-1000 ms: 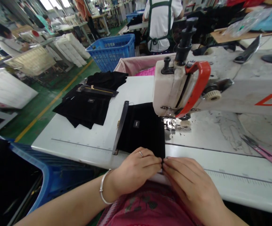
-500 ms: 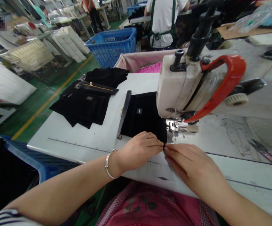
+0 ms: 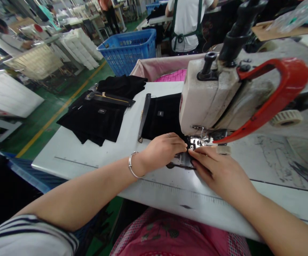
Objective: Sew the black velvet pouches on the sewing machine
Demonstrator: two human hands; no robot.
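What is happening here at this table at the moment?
A person sits at a sewing machine with both hands at its presser foot. The left hand, with a ring and a bracelet, lies on a black fabric piece that reaches under the machine. The right hand has its fingertips flat beside the foot. A stack of black pieces lies further left on the table. Behind stands a blue basket.

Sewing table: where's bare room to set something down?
Bare: table near-left corner, in front of the black fabric stack; also between right hand and scissors. Crowded: presser foot, left hand and right meeting there.
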